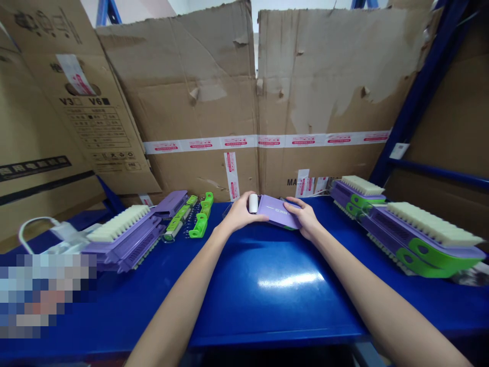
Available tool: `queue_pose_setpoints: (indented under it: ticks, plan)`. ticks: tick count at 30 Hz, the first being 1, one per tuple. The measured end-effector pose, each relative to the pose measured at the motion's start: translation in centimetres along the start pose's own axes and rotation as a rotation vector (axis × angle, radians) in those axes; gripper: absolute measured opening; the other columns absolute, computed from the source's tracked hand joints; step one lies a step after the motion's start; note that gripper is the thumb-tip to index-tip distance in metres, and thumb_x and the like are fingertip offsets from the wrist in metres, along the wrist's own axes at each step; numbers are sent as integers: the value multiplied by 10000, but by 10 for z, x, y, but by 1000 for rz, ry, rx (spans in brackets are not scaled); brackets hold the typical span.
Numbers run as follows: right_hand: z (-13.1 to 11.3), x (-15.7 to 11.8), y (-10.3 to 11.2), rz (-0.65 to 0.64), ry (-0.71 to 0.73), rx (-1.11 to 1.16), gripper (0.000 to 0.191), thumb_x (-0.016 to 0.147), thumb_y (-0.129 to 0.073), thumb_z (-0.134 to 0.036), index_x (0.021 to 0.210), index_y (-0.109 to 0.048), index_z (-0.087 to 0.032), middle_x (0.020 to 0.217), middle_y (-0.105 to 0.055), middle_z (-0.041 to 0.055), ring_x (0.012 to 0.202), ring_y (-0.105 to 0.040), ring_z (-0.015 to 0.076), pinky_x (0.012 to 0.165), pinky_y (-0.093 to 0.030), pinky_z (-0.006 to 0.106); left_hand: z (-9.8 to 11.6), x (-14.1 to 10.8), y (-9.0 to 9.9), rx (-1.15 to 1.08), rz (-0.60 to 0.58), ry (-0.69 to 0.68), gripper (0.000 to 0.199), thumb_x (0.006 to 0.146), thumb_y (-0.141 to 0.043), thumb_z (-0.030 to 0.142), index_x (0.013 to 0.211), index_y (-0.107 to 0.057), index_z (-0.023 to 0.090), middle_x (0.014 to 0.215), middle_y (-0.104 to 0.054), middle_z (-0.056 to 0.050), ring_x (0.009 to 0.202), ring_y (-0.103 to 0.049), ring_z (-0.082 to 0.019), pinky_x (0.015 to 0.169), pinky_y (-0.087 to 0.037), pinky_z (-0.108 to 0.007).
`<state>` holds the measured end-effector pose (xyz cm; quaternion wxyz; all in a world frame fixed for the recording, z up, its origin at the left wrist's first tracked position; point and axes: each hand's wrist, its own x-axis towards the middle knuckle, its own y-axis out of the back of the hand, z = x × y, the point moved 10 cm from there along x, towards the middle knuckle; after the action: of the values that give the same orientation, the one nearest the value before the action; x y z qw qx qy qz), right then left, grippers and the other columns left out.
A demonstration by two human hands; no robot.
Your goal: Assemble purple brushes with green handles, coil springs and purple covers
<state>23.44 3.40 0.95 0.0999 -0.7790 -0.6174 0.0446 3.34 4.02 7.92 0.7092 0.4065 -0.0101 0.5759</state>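
A flat purple plastic casing with small white print is held just above the blue surface, near the cardboard. My left hand is closed at its left end, thumb along the lower edge. By those fingers, at the casing's left end, shows a short white cylinder; how it is joined is hidden. My right hand grips the casing's right end, with fingers over the top. A bit of green shows under the casing's lower right edge.
Left on the blue table lie stacked purple pieces with cream spongy pads, another purple casing and green parts with springs. More purple-and-green padded pieces line the right. Tall cardboard walls the back; a white cable stands left.
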Motion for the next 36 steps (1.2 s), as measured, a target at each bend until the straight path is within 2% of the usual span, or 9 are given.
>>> queue_pose_setpoints:
  ticks: [3, 9, 12, 16, 18, 23, 29, 36]
  plan:
    - [0, 1, 1, 3, 4, -7, 558, 531, -799, -348, 1040, -629, -192, 825, -684, 43, 671, -619, 175, 569, -477, 262, 10, -2, -1, 177, -34, -113, 820, 451, -846, 384, 1157, -486, 171, 1117, -595, -86, 1038, -564, -259, 888, -442, -363]
    - [-2, 2, 2, -9, 21, -15, 570, 530, -799, -343, 1052, -624, -193, 832, -681, 47, 682, -619, 186, 593, -482, 281, 17, -3, -4, 262, -67, -218, 654, 535, -800, 442, 1065, -530, 170, 993, -625, -66, 898, -610, -240, 760, -466, -325]
    - [-3, 3, 3, -8, 38, -15, 583, 525, -800, -349, 1058, -624, -191, 825, -675, 45, 697, -617, 185, 616, -479, 282, 22, -4, -8, 263, -95, -260, 624, 579, -779, 427, 1087, -533, 163, 992, -636, -72, 909, -615, -241, 771, -469, -323]
    - [-7, 3, 3, -17, 93, -39, 578, 533, -788, -382, 1053, -629, -187, 882, -665, 48, 740, -615, 183, 664, -476, 287, 22, -4, -9, 286, -66, -264, 749, 610, -766, 358, 1248, -438, 142, 1202, -570, -138, 1096, -557, -273, 915, -433, -361]
    - [-9, 3, 2, -29, 127, -60, 587, 536, -782, -395, 1061, -626, -185, 898, -659, 49, 762, -614, 186, 692, -474, 294, 18, -5, -8, 307, -58, -243, 770, 630, -750, 339, 1283, -390, 145, 1254, -535, -152, 1137, -534, -277, 936, -426, -365]
    - [-9, 4, -2, -69, 158, -62, 614, 535, -780, -399, 1084, -614, -179, 924, -647, 54, 802, -608, 187, 740, -466, 303, 10, -7, -7, 375, -84, -163, 666, 656, -727, 339, 1212, -393, 183, 1046, -626, -94, 933, -632, -262, 746, -492, -332]
    - [-9, 4, 0, -72, 148, -55, 612, 531, -784, -387, 1082, -613, -181, 922, -641, 51, 774, -602, 179, 731, -466, 306, 23, -10, -9, 504, -86, -264, 484, 713, -667, 286, 1130, -435, 203, 1040, -616, -86, 954, -624, -247, 735, -479, -302]
    - [-9, 4, 4, -48, 129, -63, 607, 521, -788, -374, 1071, -612, -187, 872, -644, 39, 752, -602, 181, 716, -467, 308, 20, -11, -14, 533, -108, -220, 468, 706, -661, 282, 1114, -451, 187, 973, -647, -82, 890, -655, -264, 683, -489, -295]
